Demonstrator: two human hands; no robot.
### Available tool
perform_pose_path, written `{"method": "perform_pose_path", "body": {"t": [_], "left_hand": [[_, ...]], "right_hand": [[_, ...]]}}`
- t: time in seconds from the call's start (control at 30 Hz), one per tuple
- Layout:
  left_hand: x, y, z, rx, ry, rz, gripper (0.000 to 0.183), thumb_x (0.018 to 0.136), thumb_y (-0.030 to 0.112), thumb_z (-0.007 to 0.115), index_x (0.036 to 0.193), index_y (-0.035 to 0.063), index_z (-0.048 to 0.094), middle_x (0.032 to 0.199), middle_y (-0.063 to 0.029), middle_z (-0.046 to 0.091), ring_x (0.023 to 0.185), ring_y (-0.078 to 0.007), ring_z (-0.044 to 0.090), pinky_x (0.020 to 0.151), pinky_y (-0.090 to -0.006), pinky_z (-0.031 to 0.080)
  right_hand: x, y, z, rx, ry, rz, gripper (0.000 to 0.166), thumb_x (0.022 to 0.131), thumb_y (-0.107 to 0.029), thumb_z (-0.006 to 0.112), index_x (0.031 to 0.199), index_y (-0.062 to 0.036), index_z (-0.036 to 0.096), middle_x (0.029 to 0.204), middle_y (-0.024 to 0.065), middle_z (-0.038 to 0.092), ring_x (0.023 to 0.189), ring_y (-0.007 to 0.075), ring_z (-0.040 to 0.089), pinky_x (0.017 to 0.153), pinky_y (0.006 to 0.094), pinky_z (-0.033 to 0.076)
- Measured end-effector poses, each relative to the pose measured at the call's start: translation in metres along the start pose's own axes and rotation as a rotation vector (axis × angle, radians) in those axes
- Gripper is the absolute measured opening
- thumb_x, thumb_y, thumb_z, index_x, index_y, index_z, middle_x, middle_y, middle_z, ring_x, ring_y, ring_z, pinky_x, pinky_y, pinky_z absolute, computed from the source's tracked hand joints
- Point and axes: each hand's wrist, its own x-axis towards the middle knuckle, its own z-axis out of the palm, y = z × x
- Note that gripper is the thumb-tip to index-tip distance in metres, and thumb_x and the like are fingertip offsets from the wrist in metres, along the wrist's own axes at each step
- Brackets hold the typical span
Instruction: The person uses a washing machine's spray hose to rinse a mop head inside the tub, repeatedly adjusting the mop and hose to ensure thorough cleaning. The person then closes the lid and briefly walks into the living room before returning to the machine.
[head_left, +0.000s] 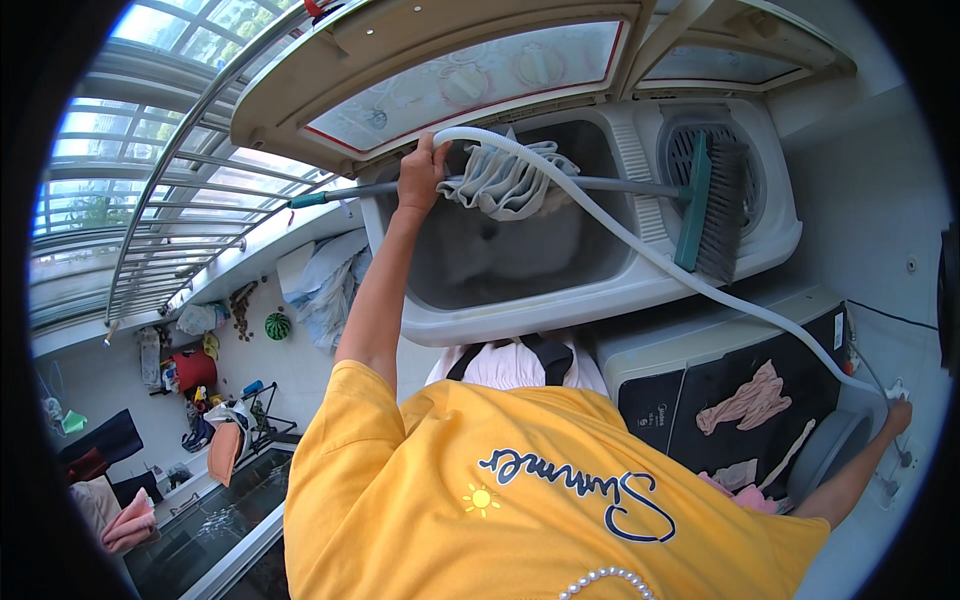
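My left hand (421, 176) grips one end of a white corrugated hose (622, 238) above the washing tub (495, 259) of a twin-tub washing machine. The hose arcs right and down to a tap (896, 390) on the wall. My right hand (898, 416) is closed at that tap, small and partly hidden at the picture's rim. A push broom (697, 202) with a teal head and grey bristles lies across the machine. Its metal pole spans the tub, and a pleated grey-white cloth (510, 180) hangs over it. The broom head rests over the spin tub (679, 146).
Both hinged lids (465, 82) stand raised behind the tubs. A dark-topped Midea appliance (667, 412), with a pink cloth (746, 397) on it, stands at right beside a grey basin (832, 450). Left are a metal window railing (187, 172), a patterned green ball (277, 326) and draped fabric (330, 285).
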Motion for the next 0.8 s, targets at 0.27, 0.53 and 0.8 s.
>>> {"method": "perform_pose_path", "body": {"t": [0.27,0.53,0.8], "left_hand": [[-0.001,0.000,0.000,0.007,0.020,0.026,0.022,0.093,0.029,0.056,0.093,0.0079,0.050,0.066,-0.0157,0.062,0.067,-0.0390,0.062,0.055,-0.0484,0.046],[0.000,0.000,-0.004,0.018,0.005,0.027,0.023,0.093,0.029,0.055,0.093,0.0071,0.050,0.066,-0.0153,0.063,0.067,-0.0387,0.062,0.056,-0.0484,0.046],[-0.003,-0.004,-0.002,-0.057,-0.005,-0.021,0.024,0.094,0.031,0.054,0.094,0.0078,0.050,0.067,-0.0158,0.063,0.068,-0.0398,0.062,0.056,-0.0497,0.046]], "right_hand": [[0.002,0.002,-0.002,0.004,0.037,0.000,0.044,0.092,-0.040,0.049,0.083,0.0007,0.063,0.084,0.0235,0.064,0.082,0.0446,0.060,0.069,0.0525,0.045],[0.001,-0.009,-0.003,0.034,-0.073,0.023,0.051,0.092,-0.045,0.047,0.087,0.0030,0.064,0.089,0.0239,0.065,0.086,0.0429,0.060,0.074,0.0503,0.046],[0.015,-0.005,-0.021,0.017,-0.097,0.098,0.061,0.092,-0.051,0.043,0.090,0.0066,0.065,0.095,0.0265,0.064,0.092,0.0443,0.059,0.080,0.0501,0.045]]}}
